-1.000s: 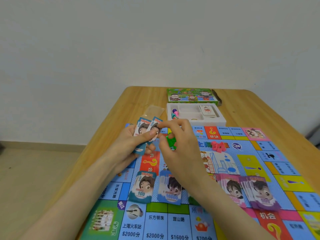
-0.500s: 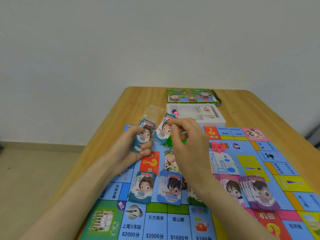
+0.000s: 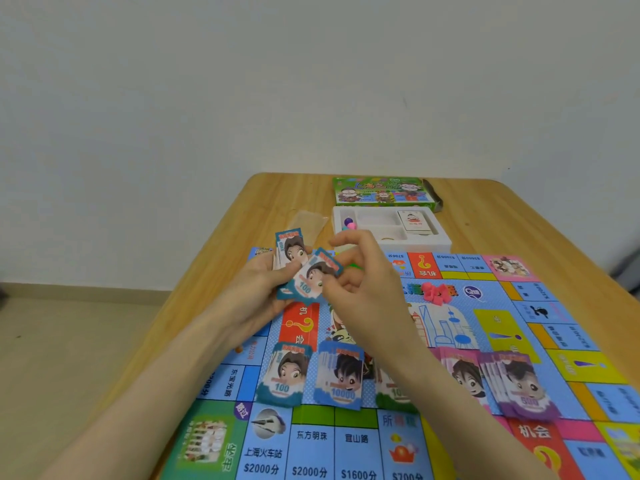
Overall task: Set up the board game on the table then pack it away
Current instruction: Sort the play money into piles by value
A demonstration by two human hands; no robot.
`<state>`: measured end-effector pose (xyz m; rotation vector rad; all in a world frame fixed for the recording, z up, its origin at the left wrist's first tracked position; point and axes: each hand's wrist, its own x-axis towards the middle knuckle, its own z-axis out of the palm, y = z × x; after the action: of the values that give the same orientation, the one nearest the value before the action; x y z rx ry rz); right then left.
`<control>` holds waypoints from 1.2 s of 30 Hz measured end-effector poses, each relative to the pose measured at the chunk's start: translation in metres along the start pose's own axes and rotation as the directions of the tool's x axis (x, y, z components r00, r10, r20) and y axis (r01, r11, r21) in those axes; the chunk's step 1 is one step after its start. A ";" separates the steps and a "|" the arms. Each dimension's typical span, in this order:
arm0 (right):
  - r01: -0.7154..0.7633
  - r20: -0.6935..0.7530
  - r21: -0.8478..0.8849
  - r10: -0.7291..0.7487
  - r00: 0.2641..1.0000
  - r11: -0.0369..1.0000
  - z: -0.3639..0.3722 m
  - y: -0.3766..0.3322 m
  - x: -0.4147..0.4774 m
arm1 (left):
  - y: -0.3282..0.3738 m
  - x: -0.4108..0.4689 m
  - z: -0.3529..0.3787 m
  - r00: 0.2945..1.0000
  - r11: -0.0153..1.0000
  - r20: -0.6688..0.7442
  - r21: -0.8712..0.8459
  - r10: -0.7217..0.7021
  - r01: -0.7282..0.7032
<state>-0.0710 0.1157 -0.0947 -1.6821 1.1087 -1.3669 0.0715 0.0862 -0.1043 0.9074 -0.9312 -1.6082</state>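
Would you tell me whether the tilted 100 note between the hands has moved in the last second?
Yes. The tilted 100 note has slid toward the person, farther from the white tray, which stayed put.

The wooden table (image 3: 502,230) bears game board (image 3: 502,327), white tray (image 3: 444,242), green box (image 3: 381,192), plastic bag (image 3: 308,221).

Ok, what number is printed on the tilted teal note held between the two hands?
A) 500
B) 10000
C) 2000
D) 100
D: the tilted teal note, pinched by the right hand beside the stack of notes that the left hand holds, reads 100.
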 end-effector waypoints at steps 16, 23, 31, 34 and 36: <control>0.073 0.556 -0.388 0.171 0.813 0.919 0.004 0.002 -0.005 | 0.002 -0.005 0.001 0.994 0.993 -0.106 0.115 0.004 0.008; 0.368 0.577 -0.593 0.059 0.815 0.716 0.008 0.008 -0.011 | 0.002 -0.005 0.003 0.995 0.996 -0.100 0.089 0.001 0.007; 0.424 0.631 -0.538 0.014 0.776 0.729 0.007 -0.002 -0.015 | 0.001 -0.005 0.001 0.994 0.993 -0.112 0.114 -0.007 0.020; 0.480 0.693 -0.551 0.054 0.719 0.682 0.006 -0.001 -0.018 | 0.002 -0.006 0.003 0.994 0.996 -0.109 0.092 -0.011 0.021; 0.507 0.706 -0.553 0.048 0.706 0.661 0.009 0.001 -0.019 | 0.002 -0.007 0.003 0.994 0.995 -0.109 0.095 -0.008 0.018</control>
<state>-0.0644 0.1328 -0.1052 -2.7027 1.0228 -0.2667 0.0703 0.0928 -0.1006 1.0583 -0.9342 -1.5203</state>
